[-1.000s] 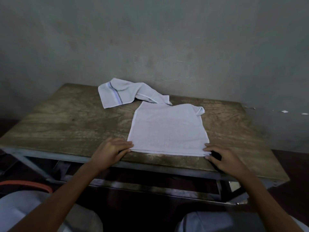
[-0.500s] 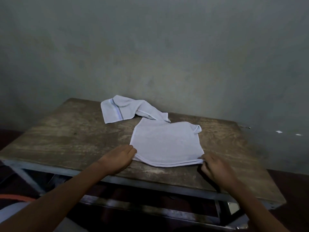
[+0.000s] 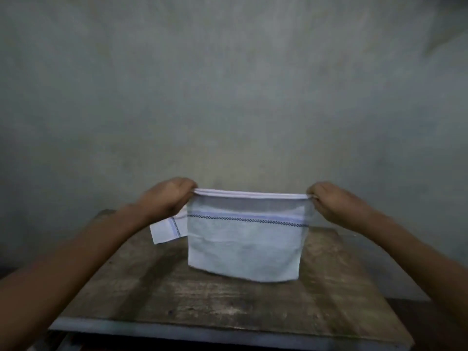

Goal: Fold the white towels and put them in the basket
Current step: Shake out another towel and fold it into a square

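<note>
Towel [image 3: 243, 252] upright over table [image 3: 228, 307], 2 top corners in pinch of left hand [image 3: 167, 198] and right hand [image 3: 334, 206].

Single wide-angle view from the head, close above the near edge of a wooden table [image 3: 228, 307], facing forward and slightly downward, left hand [image 3: 167, 198] and right hand [image 3: 336, 203] outstretched mid-frame, grey wall [image 3: 228, 84] just behind filling the upper half.
</note>
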